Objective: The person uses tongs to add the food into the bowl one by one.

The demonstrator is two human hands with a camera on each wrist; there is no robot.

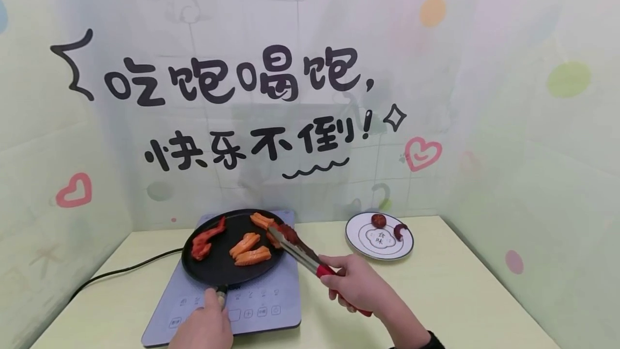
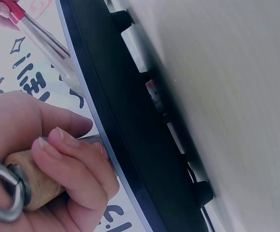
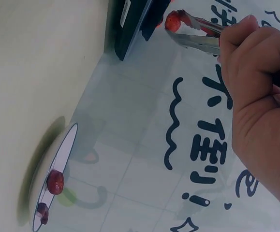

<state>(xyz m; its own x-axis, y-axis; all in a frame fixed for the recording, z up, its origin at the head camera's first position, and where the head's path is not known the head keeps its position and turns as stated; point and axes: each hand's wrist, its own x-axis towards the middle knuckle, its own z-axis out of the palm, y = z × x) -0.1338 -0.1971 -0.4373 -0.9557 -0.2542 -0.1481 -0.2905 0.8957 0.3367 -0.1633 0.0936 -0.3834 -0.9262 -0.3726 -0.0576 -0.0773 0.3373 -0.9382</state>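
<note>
My left hand (image 1: 205, 325) grips the handle of a black frying pan (image 1: 213, 268). In the left wrist view its fingers curl round the wooden handle (image 2: 47, 191), which ends in a metal ring (image 2: 18, 202). With my right hand (image 1: 360, 284) I hold metal tongs (image 1: 301, 255) with red grips, their tips over the pan's right side. A dark red piece of food (image 3: 172, 21) sits between the tips. Several orange strips of food (image 1: 253, 256) lie in the pan, and a red piece (image 1: 201, 245) lies at its left.
Beneath the pan is a flat induction cooker (image 1: 286, 290) with a black cord (image 1: 126, 269) running left. A white plate (image 1: 355, 240) at the back right bears a round dark red piece (image 1: 379, 221) and a curled one (image 1: 400, 231). A lettered curtain (image 1: 271, 20) hangs behind.
</note>
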